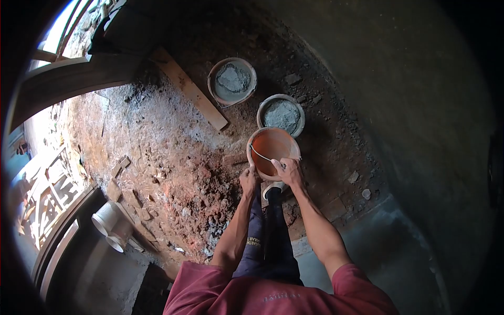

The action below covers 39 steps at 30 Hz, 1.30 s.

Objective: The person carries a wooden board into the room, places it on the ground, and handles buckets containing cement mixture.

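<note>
An orange-walled bucket (278,139) hangs in front of my legs, its open mouth facing up, with no fill visible inside. My left hand (249,181) is closed on the near-left side of its rim. With fingers curled at the near-right rim, my right hand (287,172) grips the bucket where the thin wire handle (260,154) ends. Just beyond the bucket stands a second bucket (302,122) holding grey, lumpy cement mix (282,114). Farther off and to the left, a third bucket (211,84) contains similar grey mix (233,79).
A wooden plank (194,94) lies on the rough dirt floor (136,131). Broken rubble (202,189) is heaped left of my legs. Two pale containers (107,218) lie at lower left. A grey wall (409,79) rises on the right, and a smooth concrete slab (362,252) is behind my feet.
</note>
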{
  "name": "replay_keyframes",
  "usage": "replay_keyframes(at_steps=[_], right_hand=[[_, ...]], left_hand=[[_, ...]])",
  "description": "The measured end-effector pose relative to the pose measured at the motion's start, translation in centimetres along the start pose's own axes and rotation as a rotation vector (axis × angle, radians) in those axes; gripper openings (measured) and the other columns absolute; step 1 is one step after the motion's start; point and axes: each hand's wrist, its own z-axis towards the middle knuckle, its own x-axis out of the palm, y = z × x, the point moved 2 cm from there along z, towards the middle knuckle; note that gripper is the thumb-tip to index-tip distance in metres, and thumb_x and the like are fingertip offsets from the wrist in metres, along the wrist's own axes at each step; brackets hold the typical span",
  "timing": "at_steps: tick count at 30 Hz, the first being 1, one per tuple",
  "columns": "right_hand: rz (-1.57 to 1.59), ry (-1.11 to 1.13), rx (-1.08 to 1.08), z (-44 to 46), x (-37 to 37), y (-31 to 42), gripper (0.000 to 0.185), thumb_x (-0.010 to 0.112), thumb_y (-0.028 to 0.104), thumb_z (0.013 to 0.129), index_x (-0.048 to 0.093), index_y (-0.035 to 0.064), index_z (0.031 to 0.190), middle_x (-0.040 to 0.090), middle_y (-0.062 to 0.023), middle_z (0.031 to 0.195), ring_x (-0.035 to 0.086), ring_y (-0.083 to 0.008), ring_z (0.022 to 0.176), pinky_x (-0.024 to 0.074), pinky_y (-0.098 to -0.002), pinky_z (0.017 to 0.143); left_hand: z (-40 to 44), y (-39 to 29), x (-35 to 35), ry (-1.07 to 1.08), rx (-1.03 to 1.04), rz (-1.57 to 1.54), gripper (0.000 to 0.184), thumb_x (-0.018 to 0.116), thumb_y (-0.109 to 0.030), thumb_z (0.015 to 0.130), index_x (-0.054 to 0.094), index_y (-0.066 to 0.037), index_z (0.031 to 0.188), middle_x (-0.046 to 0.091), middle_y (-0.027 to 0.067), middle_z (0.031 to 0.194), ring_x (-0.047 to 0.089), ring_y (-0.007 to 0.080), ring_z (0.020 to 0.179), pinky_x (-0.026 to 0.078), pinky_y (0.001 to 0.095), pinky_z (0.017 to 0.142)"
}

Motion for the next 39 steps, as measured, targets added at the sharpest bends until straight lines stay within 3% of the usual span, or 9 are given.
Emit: replay_keyframes(at_steps=[8, 17, 20, 23, 28, 31, 32, 36, 39], right_hand=[[-0.053, -0.029, -0.042, 0.2, -0.3, -0.2, 0.05, 0.056, 0.039, 0.085, 0.045, -0.0002, 0.056, 0.044, -0.0187, 0.053, 0.045, -0.0359, 0.051, 0.0344, -0.0421, 0.052], [-0.051, -0.009, -0.016, 0.1, -0.8, -0.1, 0.051, 0.057, 0.039, 0.085, 0.043, -0.0007, 0.056, 0.042, -0.0192, 0.053, 0.044, -0.0353, 0.049, 0.0333, -0.0414, 0.05], [-0.04, -0.012, -0.019, -0.1, -1.0, 0.1, 0.051, 0.057, 0.038, 0.085, 0.043, -0.0011, 0.056, 0.042, -0.0195, 0.053, 0.044, -0.0355, 0.049, 0.0333, -0.0413, 0.05], [-0.034, -0.056, -0.046, -1.0, -1.0, -0.1, 0.051, 0.057, 0.038, 0.085, 0.043, -0.0012, 0.056, 0.042, -0.0198, 0.053, 0.044, -0.0358, 0.05, 0.0334, -0.0415, 0.05], [0.006, 0.002, 0.016, -5.4, -3.2, 0.4, 0.046, 0.057, 0.034, 0.085, 0.045, -0.0025, 0.061, 0.045, -0.0207, 0.058, 0.047, -0.0361, 0.056, 0.0345, -0.0417, 0.052], [0.07, -0.041, 0.05, -9.4, -5.5, 0.6, 0.043, 0.056, 0.033, 0.086, 0.049, -0.0035, 0.065, 0.047, -0.021, 0.06, 0.048, -0.0368, 0.058, 0.0354, -0.0421, 0.053], [0.07, -0.043, 0.04, -10.9, -6.2, 0.5, 0.043, 0.056, 0.033, 0.086, 0.049, -0.0035, 0.065, 0.047, -0.021, 0.06, 0.048, -0.0368, 0.058, 0.0354, -0.0421, 0.053], [0.086, -0.153, 0.165, -16.7, -10.4, 0.5, 0.043, 0.055, 0.033, 0.087, 0.051, -0.0051, 0.067, 0.048, -0.0211, 0.06, 0.047, -0.0376, 0.057, 0.0357, -0.0422, 0.054], [0.018, -0.196, 0.353, -21.0, -13.3, -1.3, 0.047, 0.054, 0.037, 0.086, 0.051, -0.0055, 0.067, 0.048, -0.0214, 0.061, 0.048, -0.0361, 0.057, 0.0357, -0.0417, 0.055]], left_hand=[[0.6, 0.8, -0.1, 0.012, 0.012, 0.003, 0.027, 0.052, -0.025, 0.09, 0.056, 0.001, 0.088, 0.055, 0.0051, 0.069, 0.058, 0.0163, 0.055, 0.054, 0.0315, 0.05], [-1.3, -1.1, 1.0, -0.015, -0.016, -0.017, 0.031, 0.053, -0.028, 0.089, 0.056, 0.001, 0.081, 0.056, 0.006, 0.069, 0.059, 0.0171, 0.055, 0.054, 0.0318, 0.051], [-0.8, -0.1, 0.8, -0.03, -0.045, 0.006, 0.031, 0.052, -0.028, 0.09, 0.056, 0.0, 0.078, 0.055, 0.0049, 0.067, 0.057, 0.0149, 0.054, 0.052, 0.03, 0.052], [-0.4, 1.1, -0.2, -0.059, 0.055, 0.179, 0.03, 0.052, -0.027, 0.09, 0.057, -0.001, 0.077, 0.053, 0.0024, 0.065, 0.053, 0.0117, 0.056, 0.048, 0.0263, 0.052], [-2.0, 3.0, -1.0, 0.019, 0.052, 0.263, 0.032, 0.049, -0.033, 0.092, 0.055, -0.002, 0.085, 0.049, -0.0011, 0.064, 0.047, 0.0078, 0.058, 0.038, 0.0234, 0.05], [-4.2, 2.5, -1.1, 0.174, 0.174, 0.334, 0.04, 0.047, -0.036, 0.092, 0.054, 0.001, 0.082, 0.053, 0.0036, 0.061, 0.05, 0.0104, 0.056, 0.042, 0.0263, 0.052], [-4.9, 2.4, -1.4, 0.217, 0.129, 0.468, 0.038, 0.047, -0.036, 0.092, 0.056, 0.001, 0.089, 0.056, 0.0061, 0.067, 0.055, 0.0131, 0.064, 0.045, 0.0273, 0.06], [-7.8, 2.0, -0.8, 0.327, 0.23, 0.458, 0.039, 0.051, -0.034, 0.09, 0.057, 0.001, 0.106, 0.061, 0.009, 0.084, 0.057, 0.0167, 0.08, 0.045, 0.0277, 0.074], [-9.6, 0.5, -2.1, 0.3, 0.386, 0.579, 0.039, 0.053, -0.033, 0.089, 0.056, 0.001, 0.108, 0.062, 0.009, 0.086, 0.058, 0.0156, 0.077, 0.046, 0.0272, 0.072]])
